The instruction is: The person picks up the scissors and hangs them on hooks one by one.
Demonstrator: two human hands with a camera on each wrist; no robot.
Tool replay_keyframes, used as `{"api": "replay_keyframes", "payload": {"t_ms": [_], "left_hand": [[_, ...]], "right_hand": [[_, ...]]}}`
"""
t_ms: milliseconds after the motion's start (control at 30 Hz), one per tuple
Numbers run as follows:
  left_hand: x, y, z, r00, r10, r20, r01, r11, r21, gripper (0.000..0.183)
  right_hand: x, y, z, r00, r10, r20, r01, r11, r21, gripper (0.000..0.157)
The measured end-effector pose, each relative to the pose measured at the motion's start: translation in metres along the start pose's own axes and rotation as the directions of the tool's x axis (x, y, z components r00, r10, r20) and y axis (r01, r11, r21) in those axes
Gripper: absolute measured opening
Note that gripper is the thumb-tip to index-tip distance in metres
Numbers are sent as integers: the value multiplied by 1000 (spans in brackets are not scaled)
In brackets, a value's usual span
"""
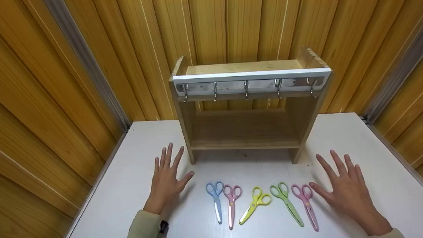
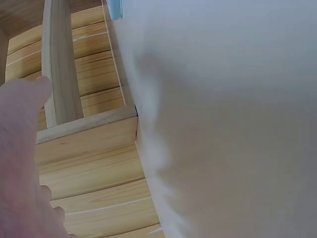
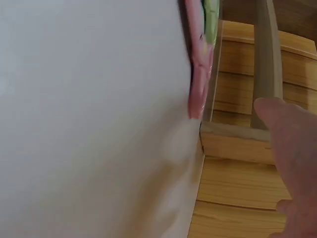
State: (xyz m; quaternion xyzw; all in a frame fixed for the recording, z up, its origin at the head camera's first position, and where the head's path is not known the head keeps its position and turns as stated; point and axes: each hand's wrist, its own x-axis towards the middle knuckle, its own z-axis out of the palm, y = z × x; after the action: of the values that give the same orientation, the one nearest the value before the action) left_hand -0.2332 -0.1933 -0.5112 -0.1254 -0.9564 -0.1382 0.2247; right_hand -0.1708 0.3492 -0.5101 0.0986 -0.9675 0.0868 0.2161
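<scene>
Fingers spread, my left hand [image 1: 166, 181] hovers over the white table to the left of the scissors and holds nothing. Opposite it, my right hand [image 1: 348, 190] is likewise spread and bare, its thumb close to the handles of the pink-purple scissors [image 1: 307, 205]. Between the hands lies a row of scissors: blue scissors [image 1: 216, 200], pink scissors [image 1: 232, 205], yellow scissors [image 1: 254, 205] turned aslant, and green scissors [image 1: 287, 203]. All have their handles toward the rack. In the right wrist view, pink scissors [image 3: 198, 64] and part of the green scissors [image 3: 211, 22] show at the top.
Behind the scissors stands a wooden rack [image 1: 244, 143] with a lower shelf and a white front rail [image 1: 231, 76] bearing several metal hooks [image 1: 246, 89]. The white table [image 1: 138, 148] meets wood-patterned walls [image 1: 211, 29] at the back and sides.
</scene>
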Motion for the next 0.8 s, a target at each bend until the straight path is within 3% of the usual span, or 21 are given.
{"api": "replay_keyframes", "payload": {"t_ms": [233, 400, 567, 667, 800], "left_hand": [[16, 1, 2, 997, -62, 39, 68, 984, -163, 108], [29, 5, 1, 993, -90, 72, 108, 947, -302, 113], [45, 9, 1, 993, -95, 69, 114, 907, -405, 108], [55, 11, 1, 996, -80, 42, 90, 888, -450, 102], [64, 13, 0, 997, -77, 4, 66, 826, -560, 95]], "right_hand": [[-1, -21, -9, 981, 38, 192, -50, 997, 57, 99], [-4, -32, -15, 953, 47, 301, -76, 994, 84, 98], [-8, -39, -16, 933, 48, 356, -95, 989, 117, 98], [-12, -43, -15, 935, 37, 353, -86, 989, 124, 97], [-15, -47, -12, 939, 34, 342, -75, 992, 106, 97]]}}
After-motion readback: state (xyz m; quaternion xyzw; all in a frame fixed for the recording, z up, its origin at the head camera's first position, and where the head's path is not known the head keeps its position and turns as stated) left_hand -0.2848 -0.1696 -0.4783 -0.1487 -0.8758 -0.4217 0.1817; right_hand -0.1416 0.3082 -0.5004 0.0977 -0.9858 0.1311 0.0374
